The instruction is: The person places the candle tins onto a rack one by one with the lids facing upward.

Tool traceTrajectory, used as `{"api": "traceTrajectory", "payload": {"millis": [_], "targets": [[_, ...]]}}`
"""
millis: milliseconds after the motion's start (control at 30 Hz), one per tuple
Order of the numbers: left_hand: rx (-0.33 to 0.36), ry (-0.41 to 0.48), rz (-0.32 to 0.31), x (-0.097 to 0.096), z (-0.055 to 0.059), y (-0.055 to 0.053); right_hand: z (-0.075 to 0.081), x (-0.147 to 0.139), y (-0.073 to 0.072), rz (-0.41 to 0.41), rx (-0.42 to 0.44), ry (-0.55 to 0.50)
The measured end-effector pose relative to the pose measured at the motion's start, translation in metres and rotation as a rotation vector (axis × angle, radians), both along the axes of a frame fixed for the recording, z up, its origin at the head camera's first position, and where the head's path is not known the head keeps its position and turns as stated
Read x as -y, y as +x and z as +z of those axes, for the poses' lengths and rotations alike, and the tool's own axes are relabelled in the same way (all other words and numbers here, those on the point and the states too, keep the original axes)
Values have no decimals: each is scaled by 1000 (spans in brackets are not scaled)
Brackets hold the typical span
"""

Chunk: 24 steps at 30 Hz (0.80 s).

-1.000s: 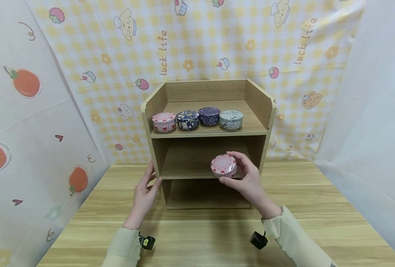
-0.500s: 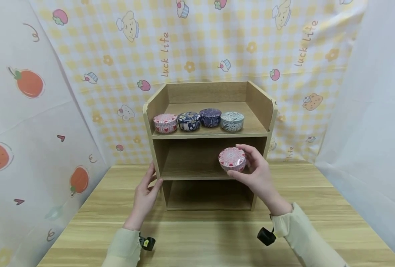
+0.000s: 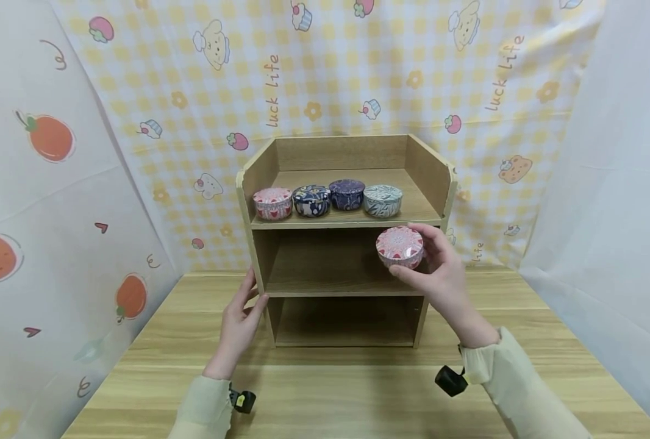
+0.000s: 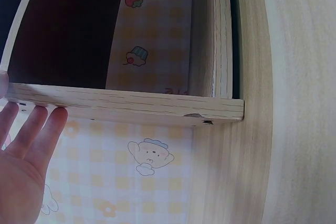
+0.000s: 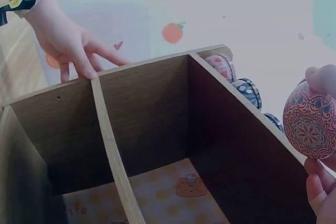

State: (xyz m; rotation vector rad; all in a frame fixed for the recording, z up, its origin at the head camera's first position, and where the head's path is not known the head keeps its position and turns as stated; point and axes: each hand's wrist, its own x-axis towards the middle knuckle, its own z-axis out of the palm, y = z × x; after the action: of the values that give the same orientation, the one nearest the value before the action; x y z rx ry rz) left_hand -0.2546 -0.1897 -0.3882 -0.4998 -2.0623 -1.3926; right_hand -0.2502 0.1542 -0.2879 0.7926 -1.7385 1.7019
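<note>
A round pink-and-red patterned tin (image 3: 399, 242) is pinched between the thumb and fingers of my right hand (image 3: 444, 271), in front of the right part of the wooden shelf unit (image 3: 338, 152). The right wrist view shows the tin's patterned lid (image 5: 310, 129) beside the top panel. My left hand (image 3: 239, 323) rests against the unit's left side, thumb at the front edge and fingers fairly straight along the outside. On the top level stand a pink tin (image 3: 272, 205), a navy floral tin (image 3: 311, 202), a purple tin (image 3: 347, 194) and a pale green leaf-patterned tin (image 3: 382, 202).
The unit's middle compartment (image 3: 319, 262) and lower compartment (image 3: 341, 323) face me, on a light wood table (image 3: 325, 396). A yellow checked cloth (image 3: 336, 61) hangs behind, with a fruit-printed sheet (image 3: 45, 213) at left and a white sheet (image 3: 605, 201) at right.
My right hand has lifted the pink tin up and to the right, from the middle shelf's front edge to just under the top level. The left hand stays put.
</note>
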Motion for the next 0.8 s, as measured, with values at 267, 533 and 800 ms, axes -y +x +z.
{"api": "traceTrajectory", "payload": {"millis": [267,533,800], "targets": [[24,-1,9,0,0,1,10,-6,-1,-37,-36,-60],[27,-2,3,0,1,0,24,-14,0,-177,-35,-87],[42,1,9,0,3,2,32,-18,-1,-284,32,-35]]}}
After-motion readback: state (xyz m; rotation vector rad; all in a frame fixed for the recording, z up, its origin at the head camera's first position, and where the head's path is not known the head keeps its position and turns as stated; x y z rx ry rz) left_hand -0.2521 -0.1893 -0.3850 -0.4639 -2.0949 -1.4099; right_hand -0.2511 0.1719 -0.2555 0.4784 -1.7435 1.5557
